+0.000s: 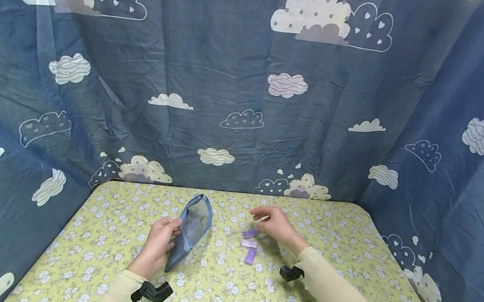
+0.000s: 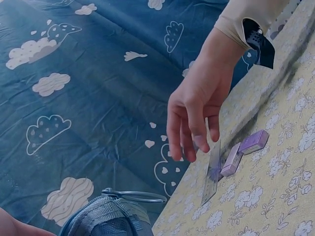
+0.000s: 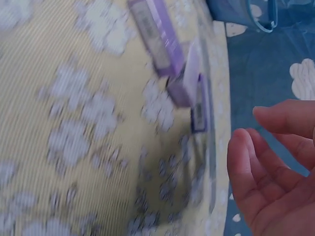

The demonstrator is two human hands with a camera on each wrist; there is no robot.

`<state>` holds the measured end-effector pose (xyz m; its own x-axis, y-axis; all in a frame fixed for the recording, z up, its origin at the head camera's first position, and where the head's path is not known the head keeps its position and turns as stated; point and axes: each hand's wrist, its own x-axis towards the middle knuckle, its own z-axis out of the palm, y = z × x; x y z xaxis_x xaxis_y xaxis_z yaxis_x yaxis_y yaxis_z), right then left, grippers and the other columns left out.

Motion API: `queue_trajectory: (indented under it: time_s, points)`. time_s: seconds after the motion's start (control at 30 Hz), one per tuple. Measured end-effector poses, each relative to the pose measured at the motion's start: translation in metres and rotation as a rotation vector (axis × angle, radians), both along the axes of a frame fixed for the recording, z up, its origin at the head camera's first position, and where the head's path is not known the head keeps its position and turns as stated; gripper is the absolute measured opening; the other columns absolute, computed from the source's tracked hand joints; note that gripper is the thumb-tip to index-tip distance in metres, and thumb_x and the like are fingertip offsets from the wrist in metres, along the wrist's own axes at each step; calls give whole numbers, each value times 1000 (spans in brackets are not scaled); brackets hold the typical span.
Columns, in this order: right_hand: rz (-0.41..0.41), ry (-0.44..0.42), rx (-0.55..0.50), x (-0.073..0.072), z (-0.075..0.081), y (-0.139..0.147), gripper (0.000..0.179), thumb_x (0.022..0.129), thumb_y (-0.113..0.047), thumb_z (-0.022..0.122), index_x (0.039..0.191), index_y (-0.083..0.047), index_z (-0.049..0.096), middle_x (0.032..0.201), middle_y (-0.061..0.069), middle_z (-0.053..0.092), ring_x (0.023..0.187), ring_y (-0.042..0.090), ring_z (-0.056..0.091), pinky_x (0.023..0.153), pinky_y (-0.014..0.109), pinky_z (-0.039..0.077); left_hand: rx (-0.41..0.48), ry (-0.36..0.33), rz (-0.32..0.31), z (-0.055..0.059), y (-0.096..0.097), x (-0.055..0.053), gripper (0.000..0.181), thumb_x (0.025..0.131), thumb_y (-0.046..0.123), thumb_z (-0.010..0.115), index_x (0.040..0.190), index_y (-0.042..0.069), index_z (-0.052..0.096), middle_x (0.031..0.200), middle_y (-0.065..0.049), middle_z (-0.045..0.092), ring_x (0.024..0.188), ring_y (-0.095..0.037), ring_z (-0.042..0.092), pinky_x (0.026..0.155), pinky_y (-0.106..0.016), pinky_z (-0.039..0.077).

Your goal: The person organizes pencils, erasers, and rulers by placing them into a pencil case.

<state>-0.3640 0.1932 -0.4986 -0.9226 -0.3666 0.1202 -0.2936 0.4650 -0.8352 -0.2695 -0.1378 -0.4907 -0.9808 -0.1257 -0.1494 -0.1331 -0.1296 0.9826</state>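
Three purple boxes (image 1: 249, 244) are located on the tabletop (image 1: 214, 290) at lower centre of the head view, between the hands; the right hand (image 1: 277, 224), at their upper right, is nearer, its thumb and fingertips held apart, with nothing seen gripped. The lowest box's long axis is aligned roughly up the frame, the middle one's across it. A blue pouch (image 1: 195, 224) of woven texture, its zipped mouth gaping, is gripped by the left hand (image 1: 159, 244) to their left. A clear, flat strip (image 2: 211, 174) is visible beside the smooth, block-shaped boxes.
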Motion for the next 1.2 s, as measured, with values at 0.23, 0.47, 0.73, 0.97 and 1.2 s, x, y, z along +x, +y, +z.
queue_trajectory:
  time_s: [0.23,0.47,0.73,0.97,1.2]
  points:
    - [9,10,68,-1,-4,11,46,84,6,70,129,2,65,120,23,66,104,38,64,72,36,56,4,0,-2,0,0,0,26,104,22,55,102,-3,54,125,-23,52,111,-33,51,95,-51,36]
    - [13,12,91,1,-8,13,49,83,8,70,130,2,64,127,23,63,112,43,61,73,35,57,2,-3,5,0,0,0,23,104,22,55,99,-1,55,120,-18,54,109,-32,51,93,-50,37]
    - [-31,48,175,-1,-15,13,49,79,8,73,126,-4,68,123,12,67,113,36,61,81,38,56,-10,3,9,0,0,1,22,104,22,55,93,3,55,114,-12,55,109,-33,52,91,-49,38]
    - [-38,139,260,-2,-19,12,51,75,7,74,124,-6,71,120,11,69,110,31,63,86,43,54,-11,1,3,0,-1,0,21,104,22,55,94,3,56,113,-12,56,109,-33,52,94,-51,37]
    - [-46,104,277,0,-20,12,47,80,5,75,125,-9,70,116,10,68,107,31,63,77,40,54,-12,0,4,0,0,0,22,104,22,55,93,3,55,115,-16,56,108,-33,52,94,-52,37]
